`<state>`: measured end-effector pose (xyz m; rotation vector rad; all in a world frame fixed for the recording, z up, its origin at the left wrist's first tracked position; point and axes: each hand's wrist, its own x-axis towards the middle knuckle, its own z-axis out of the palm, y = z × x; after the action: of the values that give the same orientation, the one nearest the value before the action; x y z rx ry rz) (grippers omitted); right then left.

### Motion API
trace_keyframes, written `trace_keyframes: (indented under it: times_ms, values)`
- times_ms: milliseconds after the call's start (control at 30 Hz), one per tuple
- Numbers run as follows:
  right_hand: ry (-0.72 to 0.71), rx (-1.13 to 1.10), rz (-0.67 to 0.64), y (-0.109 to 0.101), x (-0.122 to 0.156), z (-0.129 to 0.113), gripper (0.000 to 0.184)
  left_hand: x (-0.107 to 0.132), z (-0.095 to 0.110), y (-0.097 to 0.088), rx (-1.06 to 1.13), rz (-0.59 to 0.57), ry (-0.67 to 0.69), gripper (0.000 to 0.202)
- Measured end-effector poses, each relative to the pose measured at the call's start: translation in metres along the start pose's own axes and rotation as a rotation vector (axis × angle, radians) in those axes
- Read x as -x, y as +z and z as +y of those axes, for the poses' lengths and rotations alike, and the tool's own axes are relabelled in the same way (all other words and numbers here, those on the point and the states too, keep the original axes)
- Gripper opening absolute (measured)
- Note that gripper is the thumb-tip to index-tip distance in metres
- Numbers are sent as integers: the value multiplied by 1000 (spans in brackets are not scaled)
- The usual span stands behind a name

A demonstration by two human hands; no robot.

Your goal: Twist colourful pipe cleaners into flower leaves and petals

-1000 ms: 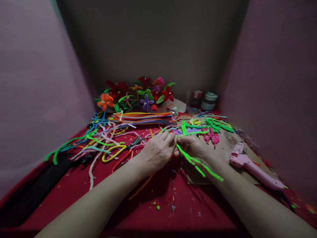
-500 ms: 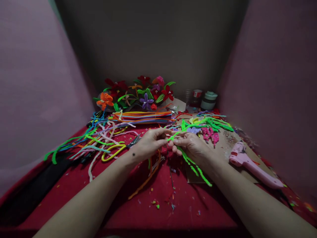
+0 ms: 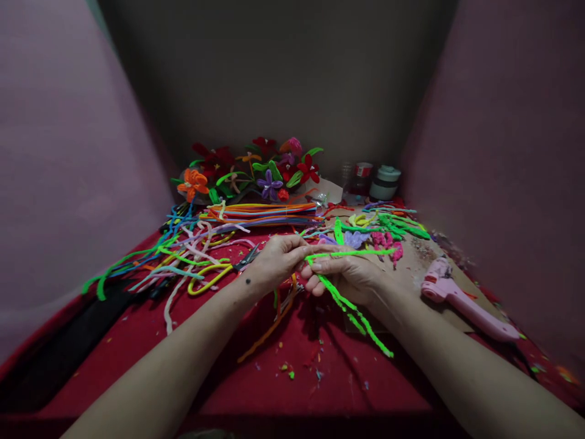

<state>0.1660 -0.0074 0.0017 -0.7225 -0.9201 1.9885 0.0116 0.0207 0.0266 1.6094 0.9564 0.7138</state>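
Note:
Bright green pipe cleaners (image 3: 347,304) are pinched between my two hands above the middle of the table. One green length stretches right, over my right hand; others hang down to the lower right. My left hand (image 3: 284,259) is closed, its thumb and forefinger at the bend of the green strands. My right hand (image 3: 342,271) is closed round the same strands, with its thumb on top. Just behind the hands lie a purple pipe-cleaner flower (image 3: 356,239) and a pink one (image 3: 388,244).
Scissors with yellow handles (image 3: 210,277) lie left among loose pipe cleaners (image 3: 169,256). Behind them is a striped bundle (image 3: 269,214). Finished flowers (image 3: 269,185) stand at the back. A pink glue gun (image 3: 466,305) rests on cardboard (image 3: 418,262) at right, near a lidded cup (image 3: 384,183).
The upper green strand has swung to the right and now lies nearly level over my right hand. Both hands stay close together in nearly the same place.

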Motion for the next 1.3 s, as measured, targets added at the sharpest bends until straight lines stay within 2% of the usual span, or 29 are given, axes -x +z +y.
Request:
trace_keyframes:
  times_ms: [167,367,600,733,867,967,1067,1200,1300]
  values:
    - [6,-22,1,-1,0,0,21,1,0,-3,32,-147,-19,28]
    - [-12,-32,-1,1,4,-4,35,1,-4,-6,138,-145,-65,25]
    - [-18,-15,-37,-3,8,-7,49,1,-4,-14,255,-218,-116,21]
    - [0,59,-84,-3,9,-6,51,1,-6,-17,339,-302,-187,19]
    - [-70,190,-38,-2,9,-2,53,2,-5,-16,377,-371,-171,17]
    - [-150,234,25,3,10,-1,50,2,-4,-15,378,-353,-177,16]
    - [-132,259,114,10,11,-3,46,1,-4,-15,360,-286,-211,19]
    - [-149,295,217,20,14,-7,43,-1,-6,-14,331,-209,-180,19]
    - [-184,322,247,21,15,-7,43,-3,-8,-14,299,-239,-168,19]
